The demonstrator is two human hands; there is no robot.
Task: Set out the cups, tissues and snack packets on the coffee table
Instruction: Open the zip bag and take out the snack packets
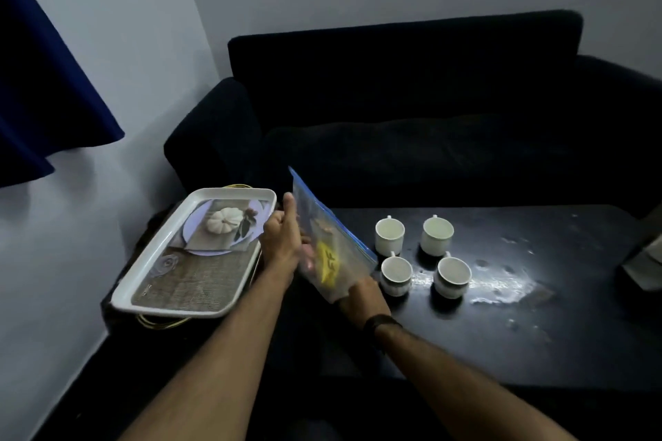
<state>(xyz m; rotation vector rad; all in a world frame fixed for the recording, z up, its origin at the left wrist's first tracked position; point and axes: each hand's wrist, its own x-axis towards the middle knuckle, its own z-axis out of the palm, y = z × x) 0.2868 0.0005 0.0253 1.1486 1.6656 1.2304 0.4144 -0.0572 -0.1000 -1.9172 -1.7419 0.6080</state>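
Both hands hold a clear zip bag point(331, 243) of snack packets upright over the desk's point(501, 333) left edge: left hand point(283, 240) and right hand point(361, 292) fingers clamped on it; four cups point(422, 254) stand right.

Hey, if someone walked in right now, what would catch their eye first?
Probably the clear zip bag with something yellow inside, held up over the dark coffee table between the left hand and right hand. Next, four white cups grouped two by two on the table just right of the bag, and the white picture tray at the left.
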